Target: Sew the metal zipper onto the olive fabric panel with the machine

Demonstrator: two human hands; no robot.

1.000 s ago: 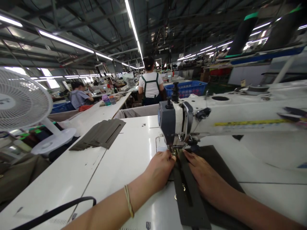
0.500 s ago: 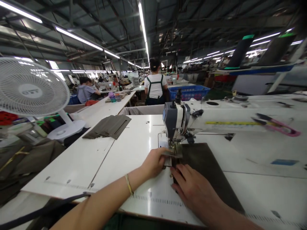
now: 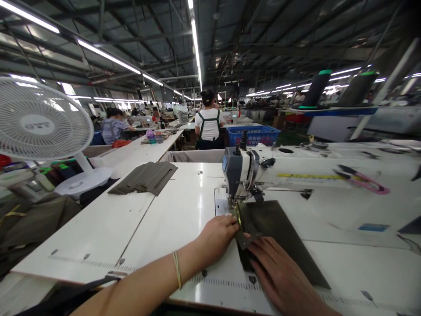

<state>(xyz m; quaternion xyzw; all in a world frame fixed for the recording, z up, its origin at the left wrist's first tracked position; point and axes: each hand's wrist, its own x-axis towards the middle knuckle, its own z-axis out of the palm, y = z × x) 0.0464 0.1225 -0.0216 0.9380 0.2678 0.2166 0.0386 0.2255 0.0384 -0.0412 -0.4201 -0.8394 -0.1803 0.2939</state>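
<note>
Fabric, a dark olive panel [image 3: 279, 232], lies flat on the white bench [image 3: 158, 219] under the needle end of the sewing machine [image 3: 243, 169], reaching from the presser foot back toward my near edge. My left hand [image 3: 217, 237] sits at the panel's left edge just in front of the foot, fingers curled together and pinching the brass-coloured strip [image 3: 237, 219] that runs along that seam. My right hand [image 3: 283, 281] lies palm down on the near part of the panel, fingers together and flat, pressing it to the bench rather than gripping it.

On the machine arm I see a yellow measuring tape [image 3: 305, 176], its figures too blurred to read, and pink-handled snips [image 3: 365, 182] lying beside it. Printed ruler marks run along the bench's near edge; I cannot read any numbers. A stack of cut olive pieces [image 3: 144, 177] rests toward the far left corner of the bench. Off the left edge stands a white fan [image 3: 39, 125] with a grey logo on its hub, illegible. Beyond the far edge a person in a white shirt [image 3: 208, 125] stands by a blue crate [image 3: 256, 134].
</note>
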